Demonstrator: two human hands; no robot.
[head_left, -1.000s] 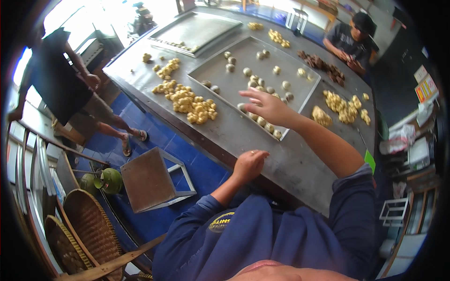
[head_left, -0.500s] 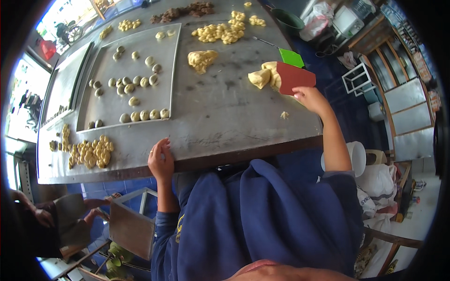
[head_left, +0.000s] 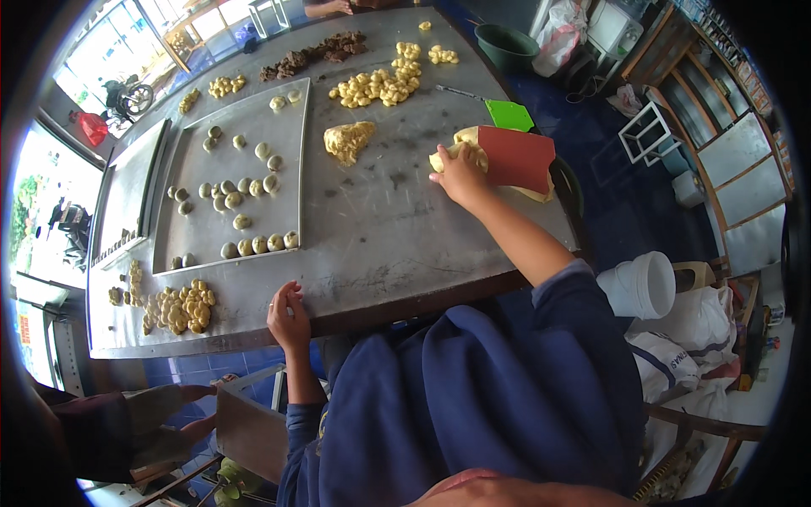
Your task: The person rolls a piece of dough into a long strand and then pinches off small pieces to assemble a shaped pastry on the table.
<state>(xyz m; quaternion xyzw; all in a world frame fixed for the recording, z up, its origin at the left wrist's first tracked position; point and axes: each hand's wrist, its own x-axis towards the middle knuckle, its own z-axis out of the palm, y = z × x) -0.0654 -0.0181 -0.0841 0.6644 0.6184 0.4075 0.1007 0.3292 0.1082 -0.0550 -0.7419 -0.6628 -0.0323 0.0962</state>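
My right hand (head_left: 461, 176) grips a piece of pale yellow dough (head_left: 470, 155) on the right side of the metal table. Beside it a flat red-brown sheet (head_left: 517, 160) lies over more of the dough, which shows along its edges. Just beyond is a bright green scraper (head_left: 508, 116) with a dark handle. Further left sits a rough yellow dough lump (head_left: 348, 141). My left hand (head_left: 289, 316) rests at the table's front edge, holding nothing, its fingers loosely extended.
A metal tray (head_left: 291, 196) holds several round dough balls, with a second tray (head_left: 127, 190) to its left. Small yellow dough pieces (head_left: 182, 306) are heaped near left; others (head_left: 380, 84) and a brown crumbly mass (head_left: 317, 55) lie at the back. A white bucket (head_left: 640, 286) stands right.
My right hand has moved left from the red-brown sheet's near edge onto the dough and taken hold of it. The sheet now lies flatter over the dough. My left hand stays at the table edge.
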